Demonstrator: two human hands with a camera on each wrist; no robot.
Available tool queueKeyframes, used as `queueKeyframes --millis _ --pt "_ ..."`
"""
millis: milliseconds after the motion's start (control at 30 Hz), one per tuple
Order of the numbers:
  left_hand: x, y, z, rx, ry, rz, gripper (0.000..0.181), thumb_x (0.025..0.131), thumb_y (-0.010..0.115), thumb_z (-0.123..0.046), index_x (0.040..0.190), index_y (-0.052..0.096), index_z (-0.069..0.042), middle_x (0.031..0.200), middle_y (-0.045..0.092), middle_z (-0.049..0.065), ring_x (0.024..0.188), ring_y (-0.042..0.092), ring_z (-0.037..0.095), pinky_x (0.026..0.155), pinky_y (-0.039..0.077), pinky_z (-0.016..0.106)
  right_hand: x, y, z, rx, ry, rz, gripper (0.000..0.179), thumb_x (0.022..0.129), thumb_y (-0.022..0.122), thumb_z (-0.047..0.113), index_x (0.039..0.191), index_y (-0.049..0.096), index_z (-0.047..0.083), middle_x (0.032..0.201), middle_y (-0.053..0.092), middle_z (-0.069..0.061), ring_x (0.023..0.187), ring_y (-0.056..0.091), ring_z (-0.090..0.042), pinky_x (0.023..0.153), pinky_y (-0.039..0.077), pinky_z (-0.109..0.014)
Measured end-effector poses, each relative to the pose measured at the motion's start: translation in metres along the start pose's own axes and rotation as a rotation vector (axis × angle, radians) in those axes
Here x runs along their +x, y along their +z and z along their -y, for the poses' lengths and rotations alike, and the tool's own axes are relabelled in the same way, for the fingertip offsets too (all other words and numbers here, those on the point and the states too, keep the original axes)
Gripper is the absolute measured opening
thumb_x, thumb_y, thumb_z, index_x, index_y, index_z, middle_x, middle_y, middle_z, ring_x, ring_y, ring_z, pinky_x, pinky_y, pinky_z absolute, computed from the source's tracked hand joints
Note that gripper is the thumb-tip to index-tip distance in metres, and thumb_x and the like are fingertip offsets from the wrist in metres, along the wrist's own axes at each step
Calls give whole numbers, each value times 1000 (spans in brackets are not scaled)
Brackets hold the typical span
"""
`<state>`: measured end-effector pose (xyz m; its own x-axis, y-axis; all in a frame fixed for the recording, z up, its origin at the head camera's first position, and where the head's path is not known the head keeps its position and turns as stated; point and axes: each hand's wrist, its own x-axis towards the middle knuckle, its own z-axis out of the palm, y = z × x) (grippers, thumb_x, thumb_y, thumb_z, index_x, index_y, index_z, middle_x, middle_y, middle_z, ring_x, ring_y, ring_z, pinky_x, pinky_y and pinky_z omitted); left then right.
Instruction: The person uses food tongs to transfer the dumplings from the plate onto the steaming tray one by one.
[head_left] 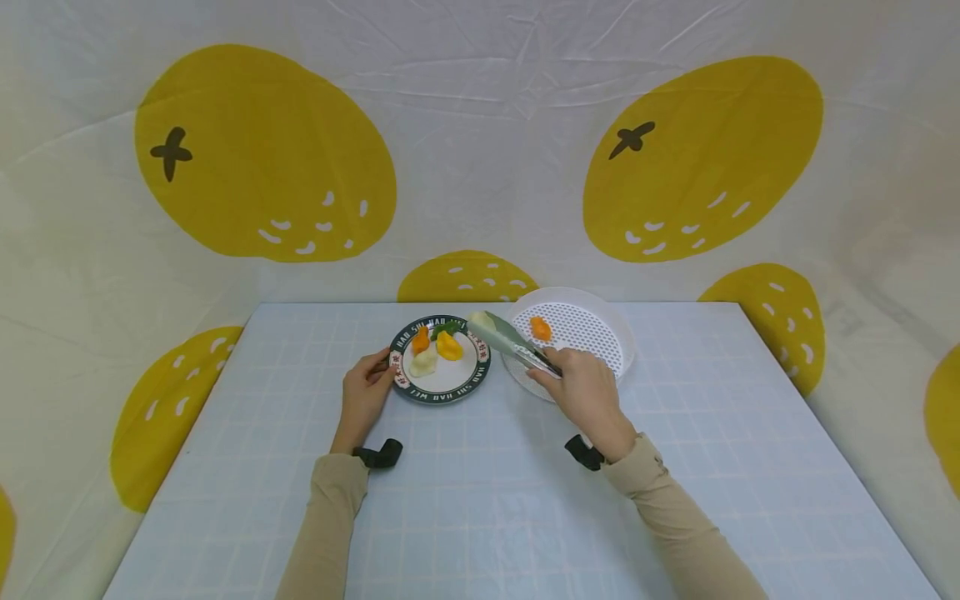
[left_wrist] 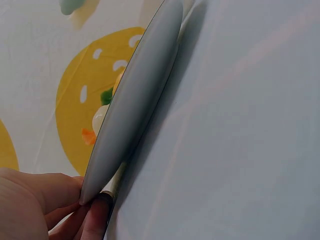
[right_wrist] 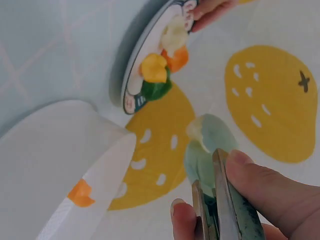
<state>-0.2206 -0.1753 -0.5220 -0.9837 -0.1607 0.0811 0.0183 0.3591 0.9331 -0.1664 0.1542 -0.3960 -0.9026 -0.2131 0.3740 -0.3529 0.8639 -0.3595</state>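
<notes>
My left hand point(head_left: 366, 392) pinches the left rim of a round plate point(head_left: 442, 395) with a dark green lettered border. On the plate lie an orange dumpling-like piece point(head_left: 421, 340), a yellow one point(head_left: 449, 347), a pale cream one point(head_left: 423, 362) and a dark green one point(head_left: 447, 328). My right hand point(head_left: 588, 392) grips a pair of tongs point(head_left: 517, 346) with pale green tips, held above the gap between plate and basket. Between the tips shows a cream-coloured piece point(right_wrist: 195, 132), mostly covered by them.
A round white basket point(head_left: 626, 333) with a perforated bottom stands right of the plate, partly under the tongs. One orange piece point(head_left: 540, 328) lies inside it. The table point(head_left: 480, 500) has a light blue checked cover and meets a fruit-printed curtain point(head_left: 487, 167) at the back.
</notes>
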Motion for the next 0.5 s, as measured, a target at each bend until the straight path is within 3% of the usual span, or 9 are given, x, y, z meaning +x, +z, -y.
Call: queueKeyframes --millis 300,500 --pt "-1 0 0 -5 5 1 41 98 64 -15 138 58 -8 127 61 10 112 58 20 97 51 32 3 -11 -18 -41 63 -33 39 84 80 29 112 75 3 84 72 -13 57 54 -23 41 42 -36" --pt "-1 0 0 -1 5 -2 41 98 64 -15 138 58 -8 127 61 10 112 58 21 97 51 33 5 -14 -31 -71 117 -42 36 85 79 30 110 75 5 79 69 -13 52 51 -24 38 40 -36"
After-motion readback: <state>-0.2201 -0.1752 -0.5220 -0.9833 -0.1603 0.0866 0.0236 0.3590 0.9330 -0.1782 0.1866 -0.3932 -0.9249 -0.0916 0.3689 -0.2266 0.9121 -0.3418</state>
